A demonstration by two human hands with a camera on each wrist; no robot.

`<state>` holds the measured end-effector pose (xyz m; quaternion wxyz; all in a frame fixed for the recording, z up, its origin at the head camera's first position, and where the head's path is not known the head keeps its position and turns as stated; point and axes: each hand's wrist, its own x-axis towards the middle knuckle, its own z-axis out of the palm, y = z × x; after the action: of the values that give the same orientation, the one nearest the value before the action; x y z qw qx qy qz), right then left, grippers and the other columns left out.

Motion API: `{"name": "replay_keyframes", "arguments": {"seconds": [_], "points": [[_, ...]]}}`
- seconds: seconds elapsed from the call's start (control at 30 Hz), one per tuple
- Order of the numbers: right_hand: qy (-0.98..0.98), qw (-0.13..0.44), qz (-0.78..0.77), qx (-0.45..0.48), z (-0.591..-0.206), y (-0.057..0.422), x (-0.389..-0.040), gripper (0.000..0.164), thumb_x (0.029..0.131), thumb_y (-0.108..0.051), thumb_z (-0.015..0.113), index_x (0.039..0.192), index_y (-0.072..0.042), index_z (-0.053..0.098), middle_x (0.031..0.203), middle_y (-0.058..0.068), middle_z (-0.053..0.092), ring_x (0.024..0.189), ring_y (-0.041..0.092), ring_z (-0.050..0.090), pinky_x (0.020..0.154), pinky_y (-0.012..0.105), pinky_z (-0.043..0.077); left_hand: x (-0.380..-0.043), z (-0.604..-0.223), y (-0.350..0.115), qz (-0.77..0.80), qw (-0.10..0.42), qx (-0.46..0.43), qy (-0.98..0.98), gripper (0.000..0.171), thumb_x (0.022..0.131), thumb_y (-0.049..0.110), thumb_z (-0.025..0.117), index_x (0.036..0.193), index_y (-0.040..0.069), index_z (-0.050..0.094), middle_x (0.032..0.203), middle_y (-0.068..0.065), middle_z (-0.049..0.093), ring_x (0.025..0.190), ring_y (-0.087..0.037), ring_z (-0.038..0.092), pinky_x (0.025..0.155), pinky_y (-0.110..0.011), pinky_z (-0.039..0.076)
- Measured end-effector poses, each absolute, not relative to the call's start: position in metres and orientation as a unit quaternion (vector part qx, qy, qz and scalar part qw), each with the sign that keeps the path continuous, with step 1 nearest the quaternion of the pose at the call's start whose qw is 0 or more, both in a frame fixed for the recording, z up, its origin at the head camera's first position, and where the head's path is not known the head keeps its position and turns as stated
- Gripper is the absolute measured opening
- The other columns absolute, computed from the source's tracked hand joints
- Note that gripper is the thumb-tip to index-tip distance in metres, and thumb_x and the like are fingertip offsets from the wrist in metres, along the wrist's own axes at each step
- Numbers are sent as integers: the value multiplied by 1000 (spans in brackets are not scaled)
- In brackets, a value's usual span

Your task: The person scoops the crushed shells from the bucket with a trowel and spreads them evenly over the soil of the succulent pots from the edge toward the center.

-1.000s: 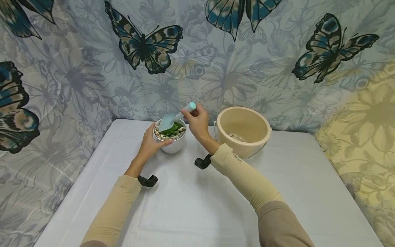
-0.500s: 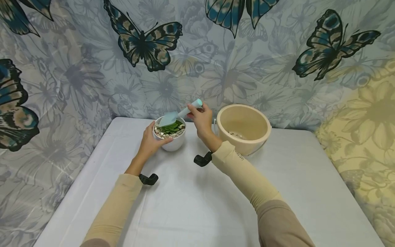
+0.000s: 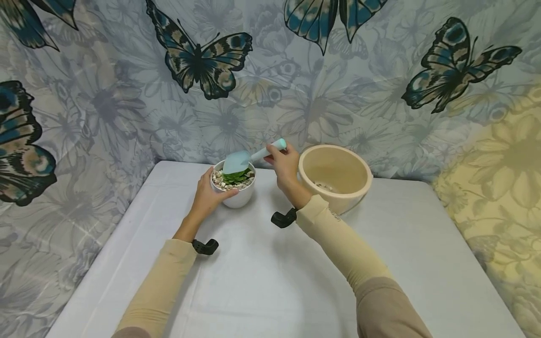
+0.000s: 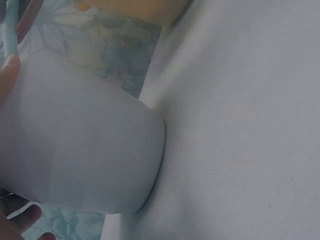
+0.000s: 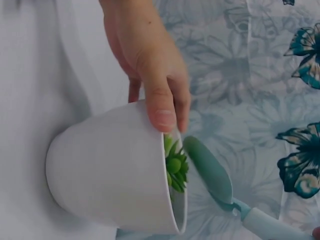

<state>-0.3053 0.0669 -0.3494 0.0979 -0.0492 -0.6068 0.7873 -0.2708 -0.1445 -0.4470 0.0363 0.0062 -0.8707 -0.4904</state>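
A white flowerpot [image 3: 239, 199] stands on the white-covered table, holding a green succulent [image 3: 237, 177] ringed by pale pebbles [image 3: 220, 181]. My left hand [image 3: 205, 195] grips the pot's left side, thumb along the front of the rim. In the right wrist view that left hand [image 5: 156, 70] wraps the rim of the upright pot. My right hand [image 3: 288, 170] holds a light blue hand trowel [image 3: 236, 162] by its handle. The trowel's blade is over the succulent, just above the rim. The right wrist view shows the trowel blade [image 5: 212, 172] beside the pot's mouth.
A cream bucket [image 3: 338, 199] with a wire handle stands right behind my right forearm; some small pale bits lie on its bottom. Butterfly-printed cloth [image 3: 270, 108] hangs along the table's back edge. Black wrist cameras [image 3: 205, 247] sit on both wrists.
My right hand has moved to the right with the trowel, and its blade has shifted rightward over the succulent. The left hand and the pot have stayed in place.
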Motion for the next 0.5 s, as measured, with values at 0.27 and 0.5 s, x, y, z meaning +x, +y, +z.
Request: {"name": "replay_keyframes", "arguments": {"seconds": [0.27,0.5], "points": [[-594,92,798,-51,-351,76,-307,7,92,-4,63,98,0,63,95,8,65,74,11,68,74,27,60,-270,-445,-144,-475,35,2,-879,118,74,58,78,157,10,10,159,-21,16,147,-39,18,115,-62,25],[-598,88,796,-46,-349,80,-306,6,92,-3,63,97,-1,63,117,22,64,76,12,67,74,27,60,-268,-444,-140,-463,57,4,-885,115,74,53,80,156,6,13,156,-23,23,145,-41,23,114,-61,27]]}}
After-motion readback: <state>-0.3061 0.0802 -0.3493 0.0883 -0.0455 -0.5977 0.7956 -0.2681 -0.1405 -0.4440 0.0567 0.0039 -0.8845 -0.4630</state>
